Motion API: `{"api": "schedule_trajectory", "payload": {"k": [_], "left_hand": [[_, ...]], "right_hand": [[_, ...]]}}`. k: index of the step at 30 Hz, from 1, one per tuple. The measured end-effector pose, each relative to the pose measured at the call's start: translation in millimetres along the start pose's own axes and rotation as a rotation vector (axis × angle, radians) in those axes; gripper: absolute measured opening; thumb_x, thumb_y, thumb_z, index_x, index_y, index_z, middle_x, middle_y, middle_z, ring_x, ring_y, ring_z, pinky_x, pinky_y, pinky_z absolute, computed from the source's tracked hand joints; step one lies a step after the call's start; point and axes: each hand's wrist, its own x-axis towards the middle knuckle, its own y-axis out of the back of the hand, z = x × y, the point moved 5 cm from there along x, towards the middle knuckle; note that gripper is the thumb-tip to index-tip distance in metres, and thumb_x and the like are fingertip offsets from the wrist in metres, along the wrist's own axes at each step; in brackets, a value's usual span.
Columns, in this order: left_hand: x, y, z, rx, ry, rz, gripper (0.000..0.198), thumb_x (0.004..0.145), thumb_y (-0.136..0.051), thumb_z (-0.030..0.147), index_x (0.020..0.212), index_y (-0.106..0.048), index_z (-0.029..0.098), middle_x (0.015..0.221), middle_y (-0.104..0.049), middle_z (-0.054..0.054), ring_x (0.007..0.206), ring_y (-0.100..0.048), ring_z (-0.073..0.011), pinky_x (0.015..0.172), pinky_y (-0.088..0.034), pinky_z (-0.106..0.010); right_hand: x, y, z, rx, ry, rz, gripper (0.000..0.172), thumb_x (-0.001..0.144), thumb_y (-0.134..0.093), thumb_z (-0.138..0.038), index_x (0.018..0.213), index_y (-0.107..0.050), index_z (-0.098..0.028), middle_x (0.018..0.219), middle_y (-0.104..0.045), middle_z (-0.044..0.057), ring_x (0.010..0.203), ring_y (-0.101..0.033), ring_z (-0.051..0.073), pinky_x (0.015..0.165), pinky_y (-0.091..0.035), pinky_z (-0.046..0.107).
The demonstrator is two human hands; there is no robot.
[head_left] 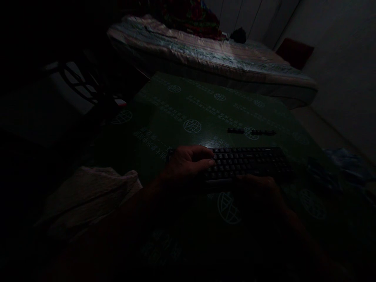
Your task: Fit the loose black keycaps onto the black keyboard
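A black computer keyboard (235, 160) lies across a dark green table (164, 105) printed with white globe marks and lettering. My left hand (188, 162) is curled over the keyboard's left end, thumb and forefinger bent together on the keys. Whether a small part is between those fingertips cannot be made out. At the keyboard's front edge, my right hand (258, 186) is closed against the rim, its lower fingers lost in the dark. Behind the keyboard is a broken row of small black pieces (251, 131) that look like keycaps.
A crumpled pale cloth (94, 196) is at the left. On the right are dark bundles (323, 174) and a pale plastic bag (349, 160), both dim. Beyond the table stands a bed (205, 55) against the wall. A dark chair (85, 82) is at the far left.
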Motion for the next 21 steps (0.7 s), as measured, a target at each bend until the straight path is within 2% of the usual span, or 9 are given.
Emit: {"api": "schedule_trajectory", "payload": {"k": [12, 21], "left_hand": [[1.8, 4.9, -0.7, 0.034, 0.015, 0.037, 0.024, 0.069, -0.069, 0.031, 0.087, -0.070, 0.016, 0.084, -0.071, -0.003, 0.079, -0.065, -0.0170, 0.071, -0.050, -0.026], [2.6, 11.6, -2.4, -0.033, 0.037, 0.056, 0.022, 0.069, -0.070, 0.030, 0.086, -0.070, 0.016, 0.083, -0.071, -0.003, 0.077, -0.065, -0.0163, 0.070, -0.050, -0.026]], "right_hand": [[0.1, -0.2, 2.5, 0.023, -0.037, -0.003, 0.029, 0.085, -0.051, -0.037, 0.068, -0.067, -0.020, 0.055, -0.061, 0.000, 0.047, -0.052, 0.009, 0.043, -0.039, 0.019], [-1.5, 2.9, -5.3, 0.010, 0.014, -0.023, 0.024, 0.086, -0.051, -0.035, 0.080, -0.070, -0.023, 0.061, -0.067, -0.001, 0.048, -0.058, 0.011, 0.044, -0.044, 0.020]]}}
